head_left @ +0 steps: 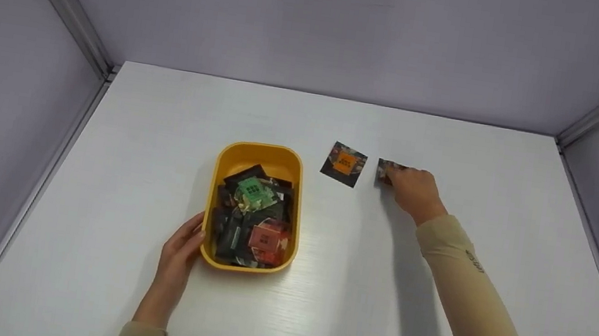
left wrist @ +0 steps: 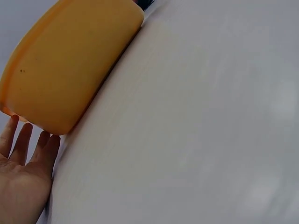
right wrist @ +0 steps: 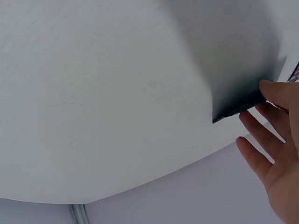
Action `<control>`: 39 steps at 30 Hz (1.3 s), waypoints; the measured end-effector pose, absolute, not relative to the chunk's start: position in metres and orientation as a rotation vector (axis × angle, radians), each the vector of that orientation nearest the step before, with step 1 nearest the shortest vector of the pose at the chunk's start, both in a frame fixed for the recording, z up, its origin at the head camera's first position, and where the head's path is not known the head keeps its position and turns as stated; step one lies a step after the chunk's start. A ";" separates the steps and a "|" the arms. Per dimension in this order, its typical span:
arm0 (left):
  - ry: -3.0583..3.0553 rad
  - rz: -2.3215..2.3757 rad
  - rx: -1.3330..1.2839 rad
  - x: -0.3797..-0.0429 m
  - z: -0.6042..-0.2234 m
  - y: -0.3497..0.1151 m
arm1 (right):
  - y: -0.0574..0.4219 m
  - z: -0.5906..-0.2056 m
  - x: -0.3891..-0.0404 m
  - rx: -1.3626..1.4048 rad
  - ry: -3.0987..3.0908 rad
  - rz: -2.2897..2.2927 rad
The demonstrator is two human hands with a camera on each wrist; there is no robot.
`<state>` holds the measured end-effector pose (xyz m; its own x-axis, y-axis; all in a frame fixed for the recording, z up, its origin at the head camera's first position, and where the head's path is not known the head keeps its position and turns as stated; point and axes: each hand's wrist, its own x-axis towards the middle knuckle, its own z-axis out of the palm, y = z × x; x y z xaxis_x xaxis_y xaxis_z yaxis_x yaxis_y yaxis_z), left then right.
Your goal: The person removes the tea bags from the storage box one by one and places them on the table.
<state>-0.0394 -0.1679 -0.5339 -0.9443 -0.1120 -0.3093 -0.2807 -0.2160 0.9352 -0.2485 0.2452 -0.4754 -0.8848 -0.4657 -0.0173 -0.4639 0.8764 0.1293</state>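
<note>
A yellow plastic bin (head_left: pixel 262 151) stands left of the table's middle, filled with several small square sachets, among them one with a green label (head_left: pixel 254 188) and one with a red label (head_left: pixel 266 238). My left hand (head_left: pixel 184 245) touches the bin's near left side, its fingers extended against the outer wall (left wrist: pixel 70 70) in the left wrist view. Farther right, my right hand (head_left: pixel 413 190) pinches a dark sachet (head_left: pixel 384 171) between thumb and fingers at the table surface. That dark sachet (right wrist: pixel 238 105) is partly hidden by the fingers.
A dark sachet with an orange label (head_left: pixel 343 163) lies flat between the bin and the right hand. The white table (head_left: pixel 114 195) meets grey-lilac walls at its back and sides.
</note>
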 end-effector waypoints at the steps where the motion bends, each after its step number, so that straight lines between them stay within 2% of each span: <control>1: 1.894 2.319 -0.483 -0.040 -0.534 -0.168 | 0.245 -0.476 -0.248 0.754 -3.038 -0.198; 15: 1.896 2.354 -0.478 -0.037 -0.531 -0.167 | 0.229 -0.451 -0.244 0.786 -3.118 -0.296; 22: 1.917 2.332 -0.496 -0.039 -0.533 -0.167 | 0.185 -0.419 -0.229 0.702 -3.237 -0.105; 39: 1.862 2.373 -0.464 -0.039 -0.532 -0.167 | 0.059 -0.377 -0.199 1.061 -3.193 -0.066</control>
<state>-0.0387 -0.1668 -0.5319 -0.9499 -0.1155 -0.2904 -0.2546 -0.2528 0.9334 -0.1994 0.0588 -0.3771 -0.7788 -0.5863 -0.2230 -0.5950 0.8030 -0.0334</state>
